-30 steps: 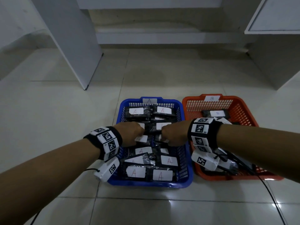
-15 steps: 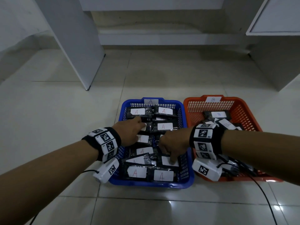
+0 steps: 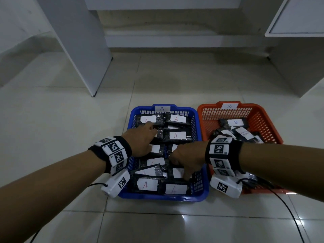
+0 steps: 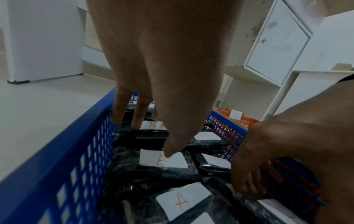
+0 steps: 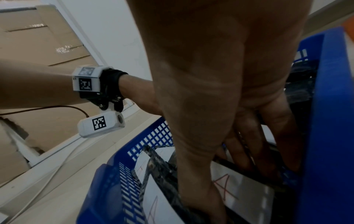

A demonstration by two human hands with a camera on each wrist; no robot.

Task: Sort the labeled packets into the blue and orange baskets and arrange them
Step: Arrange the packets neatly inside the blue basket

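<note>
The blue basket point(image 3: 163, 198), tagged A, holds several black packets point(image 3: 177, 135) with white A labels in rows. Beside it on the right, the orange basket point(image 3: 263, 120), tagged B, holds B-labelled packets point(image 3: 235, 122). My left hand point(image 3: 143, 137) reaches to the far-left packets; in the left wrist view its straight fingers point(image 4: 137, 115) touch a packet there and the thumb points down at an A label point(image 4: 162, 159). My right hand point(image 3: 185, 163) is at the near right of the blue basket, where its fingers point(image 5: 268, 151) go down along the blue wall point(image 5: 329, 121) and the thumb presses an A packet point(image 5: 241, 189).
Both baskets stand on a pale tiled floor. A white panel point(image 3: 84, 50) rises at the back left and a white cabinet point(image 3: 298, 14) at the back right. A black cable point(image 3: 289, 216) trails from my right wrist. Cardboard point(image 5: 38, 45) lies to the left.
My left hand has reached farther toward the far-left packets. My right hand has moved nearer, its fingers now pointing down at the near-right packets.
</note>
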